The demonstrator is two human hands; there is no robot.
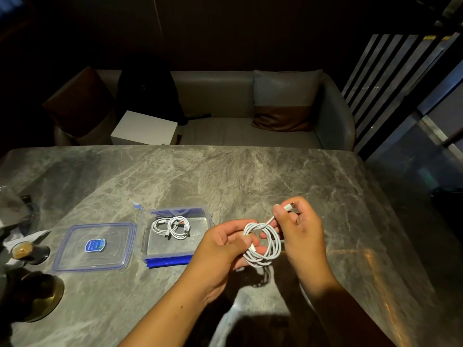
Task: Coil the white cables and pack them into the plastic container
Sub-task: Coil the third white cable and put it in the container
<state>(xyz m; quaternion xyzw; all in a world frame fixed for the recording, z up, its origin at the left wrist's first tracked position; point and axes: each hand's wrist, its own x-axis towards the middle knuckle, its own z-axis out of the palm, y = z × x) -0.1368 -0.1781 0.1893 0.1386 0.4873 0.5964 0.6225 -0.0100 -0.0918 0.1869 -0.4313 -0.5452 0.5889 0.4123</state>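
Pinching the loops of a coiled white cable [263,244] with the left hand [225,244], clamping its loose plug end with the right hand [299,230], over the grey marble worktop [225,176]. Left of both, nearer the left hand: open clear blue-rimmed plastic container [145,236], packed white cables [170,227] inside.

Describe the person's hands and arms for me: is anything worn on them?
The left hand and the right hand are both bare, with no gloves and no rings that can be seen. No sleeve, watch or bracelet shows on either arm up to the frame's edge. The light is dim and the lower arms lie partly in shadow, so small details cannot be told.
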